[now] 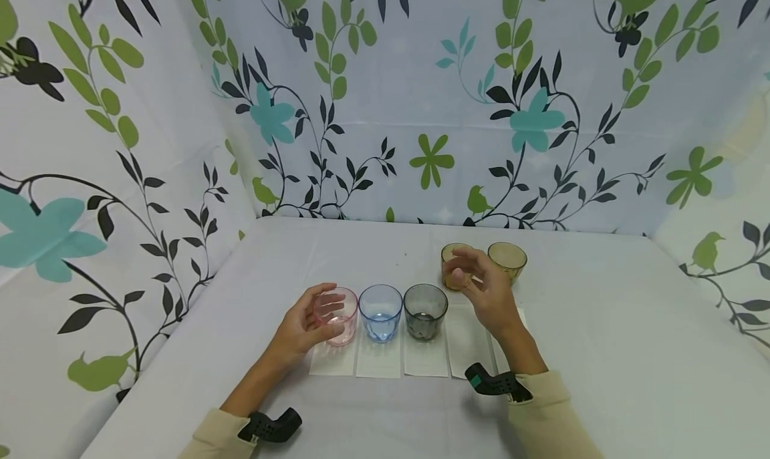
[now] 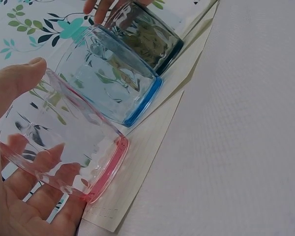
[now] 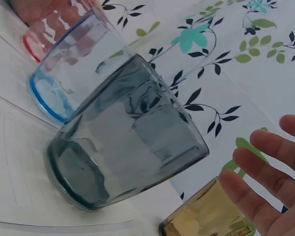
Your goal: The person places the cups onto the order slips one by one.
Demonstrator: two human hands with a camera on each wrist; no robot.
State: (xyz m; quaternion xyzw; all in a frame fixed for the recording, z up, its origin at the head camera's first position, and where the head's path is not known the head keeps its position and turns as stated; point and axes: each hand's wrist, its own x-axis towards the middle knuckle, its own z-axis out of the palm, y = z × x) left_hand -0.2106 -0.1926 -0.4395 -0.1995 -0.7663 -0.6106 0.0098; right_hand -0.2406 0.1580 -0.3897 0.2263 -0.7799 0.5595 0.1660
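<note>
My left hand (image 1: 295,332) holds a pink-tinted glass (image 2: 96,147), thumb on the near side and fingers round the far side. The glass stands upright on a paper strip. Beside it stand a blue glass (image 1: 380,312) and a dark grey glass (image 1: 426,311), close together in a row. To the right, my right hand (image 1: 490,295) is raised with its fingers loosely extended, holding nothing. Behind that hand stands one amber glass (image 1: 448,278), partly hidden by it. A second amber glass (image 1: 508,258) is just to the right of the first.
Several pale paper strips (image 1: 469,352) lie side by side on the white table (image 1: 613,339); the pink, blue and grey glasses stand on three of them. Patterned cloth (image 1: 385,111) with leaves and birds hangs behind and at the sides.
</note>
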